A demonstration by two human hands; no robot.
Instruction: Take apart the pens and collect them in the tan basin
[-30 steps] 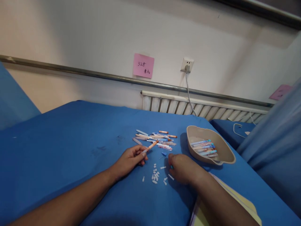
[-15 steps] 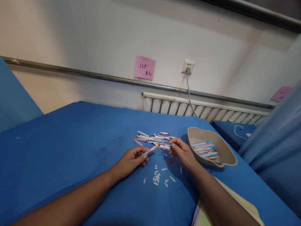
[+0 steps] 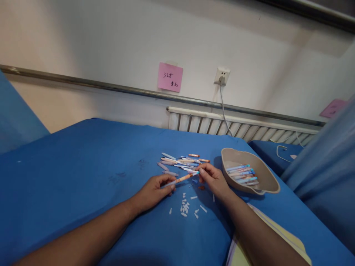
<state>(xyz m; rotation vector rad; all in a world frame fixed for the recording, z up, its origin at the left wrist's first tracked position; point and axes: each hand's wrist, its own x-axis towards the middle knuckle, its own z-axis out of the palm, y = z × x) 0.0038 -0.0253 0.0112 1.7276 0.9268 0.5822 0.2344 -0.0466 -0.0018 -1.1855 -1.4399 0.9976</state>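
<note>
Between the thumb and fingers of my left hand (image 3: 156,187) is a pen (image 3: 183,178) with a clear end and an orange printed barrel, pointing right. My right hand (image 3: 214,178) is closed in a pinch on a small piece with a light blue end (image 3: 196,173), which meets the pen's orange tip; whether it sits inside the barrel I cannot tell. Just beyond both hands lies a loose pile of pens and pen parts (image 3: 173,161). Small white conical pieces (image 3: 184,208) are scattered on the blue cloth nearer to me.
A beige basin (image 3: 267,177) holding several pens (image 3: 241,174) stands right of my right hand. Under my right forearm lies a yellow cloth or pad (image 3: 288,236). Behind the blue-covered surface (image 3: 83,159) are a radiator (image 3: 202,120) and a wall socket (image 3: 222,76) with a plugged-in cord.
The pen in my left hand and the blue-ended piece in my right fingers, apart before, now meet end to end. My left hand stays nearly in place.
</note>
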